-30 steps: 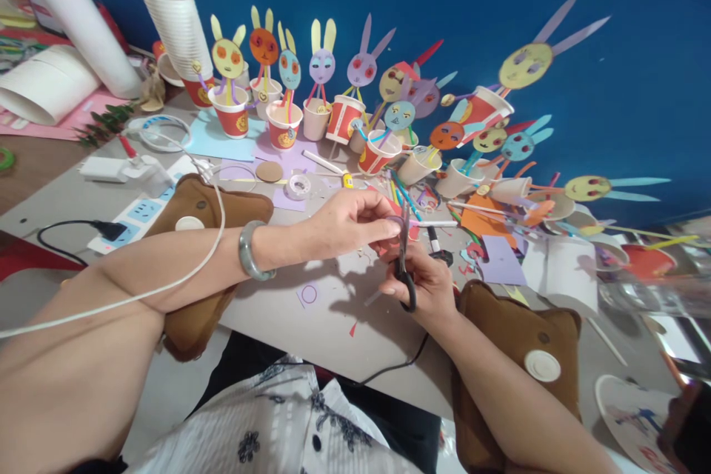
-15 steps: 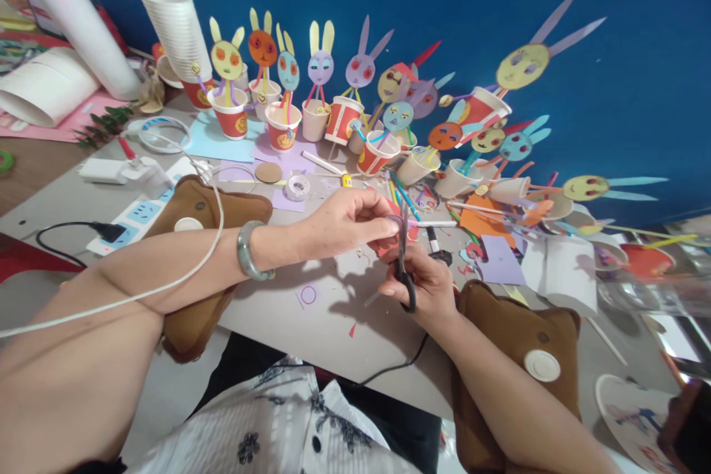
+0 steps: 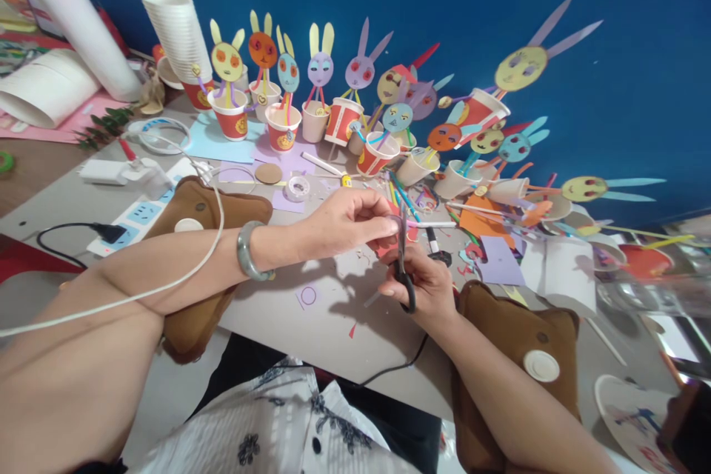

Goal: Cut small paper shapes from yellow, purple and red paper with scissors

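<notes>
My right hand (image 3: 426, 283) is closed round the black handles of a pair of scissors (image 3: 403, 259), with the blades pointing up and away from me. Just left of the blades, my left hand (image 3: 358, 221) pinches a small piece of purple paper between thumb and fingers; most of that piece is hidden by the fingers and the blades. Below my hands, a scrap of purple paper (image 3: 307, 296) with a drawn circle lies on the grey table (image 3: 278, 333). A thin red paper sliver (image 3: 352, 330) is near it.
Paper cups (image 3: 283, 127) with rabbit-faced figures line the back by the blue wall. A power strip (image 3: 138, 215) and white cable (image 3: 219, 222) are at left, the cable crossing above my left forearm. Brown cushions (image 3: 522, 333) lie under both forearms. Orange paper (image 3: 482, 216) is at right.
Both hands stay in nearly the same place, scissors still at the paper. The blades look slightly closer together, and the whole view has shifted very slightly.
</notes>
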The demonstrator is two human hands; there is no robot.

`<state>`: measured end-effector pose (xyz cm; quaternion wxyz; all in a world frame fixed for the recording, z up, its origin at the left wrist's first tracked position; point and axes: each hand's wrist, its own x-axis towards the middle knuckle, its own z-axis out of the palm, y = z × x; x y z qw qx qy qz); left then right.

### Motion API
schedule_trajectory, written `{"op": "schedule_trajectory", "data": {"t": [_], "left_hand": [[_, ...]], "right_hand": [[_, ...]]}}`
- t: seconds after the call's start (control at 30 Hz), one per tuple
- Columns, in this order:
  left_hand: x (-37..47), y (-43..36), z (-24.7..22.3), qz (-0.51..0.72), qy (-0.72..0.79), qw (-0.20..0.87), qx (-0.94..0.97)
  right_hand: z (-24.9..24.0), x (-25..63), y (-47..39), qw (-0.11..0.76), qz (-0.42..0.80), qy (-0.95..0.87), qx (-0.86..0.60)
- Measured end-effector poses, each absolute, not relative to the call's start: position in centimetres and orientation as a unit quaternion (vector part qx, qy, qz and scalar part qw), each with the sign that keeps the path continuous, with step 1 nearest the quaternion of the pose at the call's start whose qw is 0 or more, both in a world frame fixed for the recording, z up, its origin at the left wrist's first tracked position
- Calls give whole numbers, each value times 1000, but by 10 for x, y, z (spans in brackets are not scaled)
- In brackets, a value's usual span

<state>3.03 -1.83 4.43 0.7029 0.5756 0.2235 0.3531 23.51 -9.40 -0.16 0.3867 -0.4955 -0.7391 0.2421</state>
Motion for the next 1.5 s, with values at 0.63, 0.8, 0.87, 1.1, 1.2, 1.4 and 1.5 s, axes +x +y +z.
{"op": "schedule_trajectory", "data": {"t": [0.63,0.8,0.87,1.1,1.2,1.4,1.5], "left_hand": [[30,-16,43,370,220,667,608],[30,-15,42,377,213,657,617],[30,-15,42,377,213,655,619],[30,-15,44,382,223,653,615],[30,-15,44,381,223,654,614],[30,-16,45,388,223,649,615],[30,-16,45,398,222,644,614]], "right_hand": [[1,233,-94,390,248,-735,-496],[2,231,-95,386,250,-731,-505],[2,231,-95,385,249,-731,-506],[1,232,-95,390,244,-732,-502],[1,231,-95,389,242,-732,-504],[1,232,-95,390,243,-732,-503],[0,232,-96,392,236,-736,-499]]}}
